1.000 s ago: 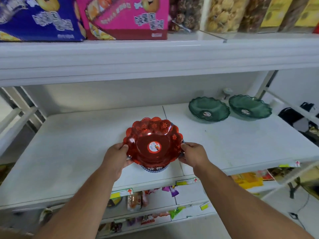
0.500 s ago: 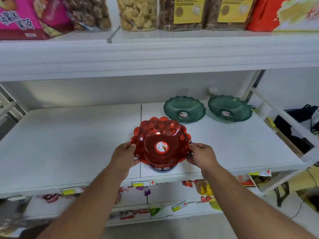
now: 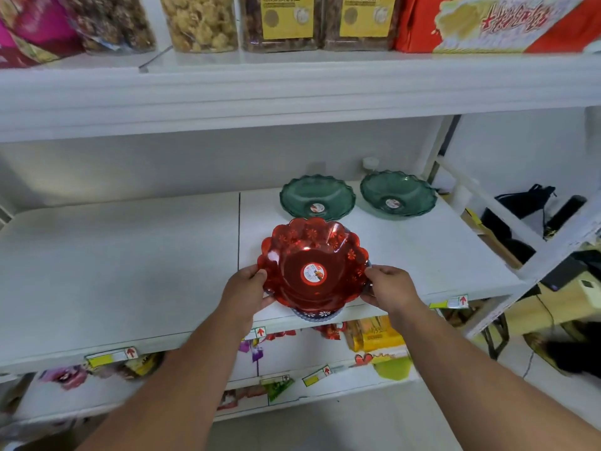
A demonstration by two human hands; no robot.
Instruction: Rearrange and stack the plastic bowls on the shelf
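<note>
Both hands, left hand point(image 3: 245, 289) and right hand point(image 3: 388, 286), grip the red bowl point(image 3: 313, 262) by its rim at centre frame, above the shelf point(image 3: 113, 271). It looks mid-carry; next it probably needs setting down, perhaps by the green bowls point(image 3: 317, 198) behind.

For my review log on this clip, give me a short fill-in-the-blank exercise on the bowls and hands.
1. Both hands, left hand and right hand, grip the ____ bowl.
2. At the back of the shelf stand ____ green bowls.
3. Each bowl has a round ____ at its centre.

Missing words: red; two; sticker
</note>
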